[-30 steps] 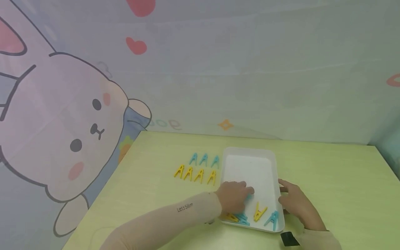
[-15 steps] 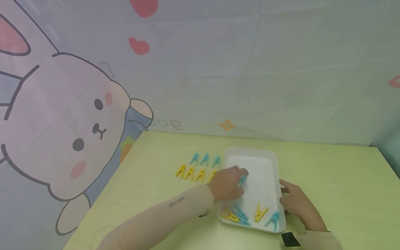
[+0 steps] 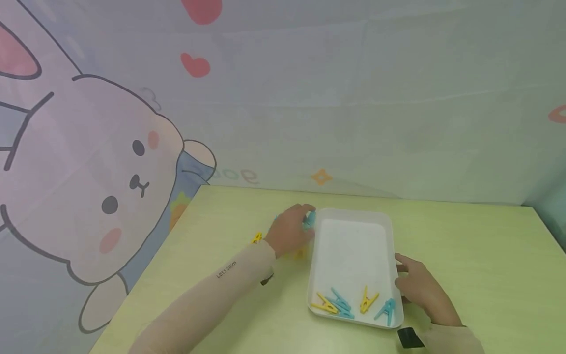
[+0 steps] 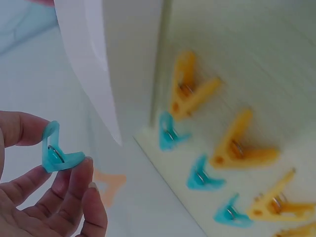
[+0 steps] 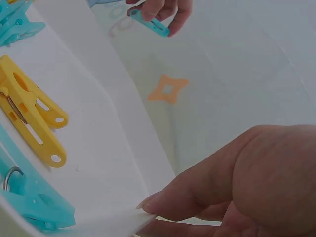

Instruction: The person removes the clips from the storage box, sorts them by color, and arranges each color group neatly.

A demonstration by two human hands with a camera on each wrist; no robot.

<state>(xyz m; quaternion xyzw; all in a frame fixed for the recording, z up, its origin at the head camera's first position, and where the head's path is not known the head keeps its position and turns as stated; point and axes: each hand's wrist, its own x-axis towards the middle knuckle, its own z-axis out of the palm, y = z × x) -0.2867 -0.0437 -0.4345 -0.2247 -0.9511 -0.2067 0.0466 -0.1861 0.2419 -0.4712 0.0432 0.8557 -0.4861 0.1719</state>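
Observation:
My left hand [image 3: 289, 230] holds a blue clothespin [image 4: 69, 161] between thumb and fingertips, above the table just left of the tray's far corner. In the left wrist view, three blue clothespins [image 4: 200, 178] and several yellow clothespins [image 4: 240, 153] lie in rows on the table; in the head view that hand and sleeve cover most of them. The right hand [image 3: 417, 285] pinches the right wall of the white tray [image 3: 353, 255]. Inside the tray's near end lie yellow clothespins [image 5: 37, 113] and blue clothespins [image 5: 34, 187], some overlapping.
The light green table [image 3: 477, 246] extends right of the tray and meets a printed backdrop [image 3: 398, 123] at its far edge. A small black object [image 3: 409, 338] shows by the right sleeve.
My left hand has lifted a blue clothespin from the tray and carried it left and away, over the tray's left wall to the clothespin rows. The right hand stays at the tray.

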